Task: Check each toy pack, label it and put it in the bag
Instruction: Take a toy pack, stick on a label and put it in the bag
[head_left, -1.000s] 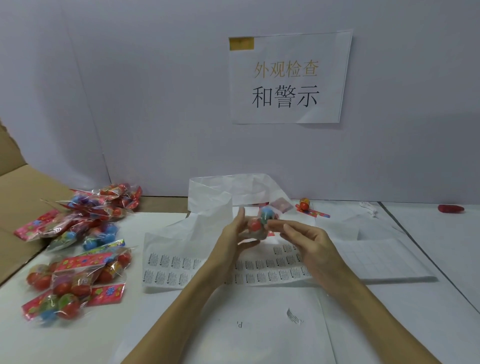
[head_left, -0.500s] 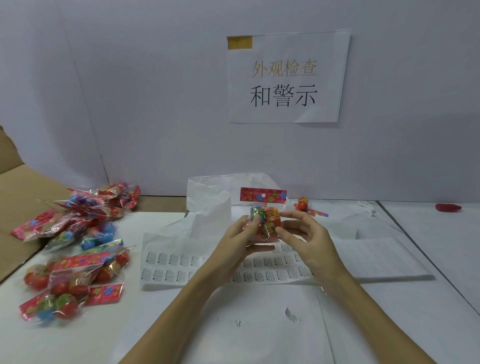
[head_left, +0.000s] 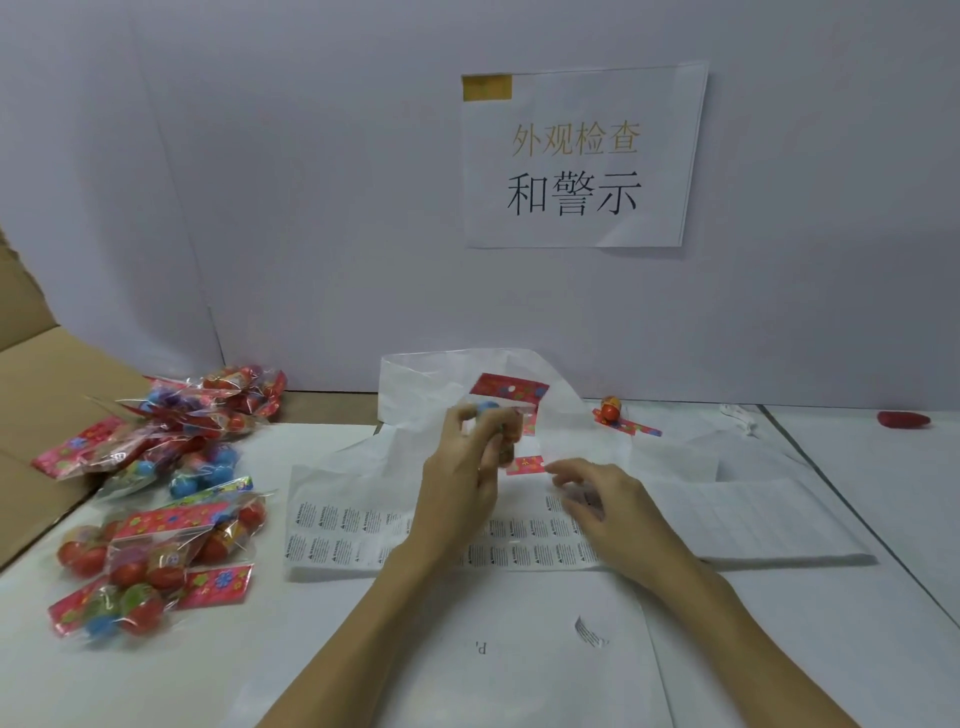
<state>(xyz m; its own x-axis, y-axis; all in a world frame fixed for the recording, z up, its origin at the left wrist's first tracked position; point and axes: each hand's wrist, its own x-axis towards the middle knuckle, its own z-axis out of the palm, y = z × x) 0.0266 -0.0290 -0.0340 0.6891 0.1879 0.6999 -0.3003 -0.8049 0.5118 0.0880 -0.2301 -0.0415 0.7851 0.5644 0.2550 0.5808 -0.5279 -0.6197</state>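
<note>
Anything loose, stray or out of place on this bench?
One loose toy lies unpacked by the back wall, right of the white bag. A red object sits far right. A peeled label curls alone on the front sheet.

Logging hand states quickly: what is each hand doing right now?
Left hand: fingers curled round a toy pack, held up.
Right hand: holds nothing, fingers loosely bent over the label sheet.

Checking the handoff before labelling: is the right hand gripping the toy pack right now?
No: only the left hand holds the toy pack, while the right hand hovers over the label sheet.
</note>
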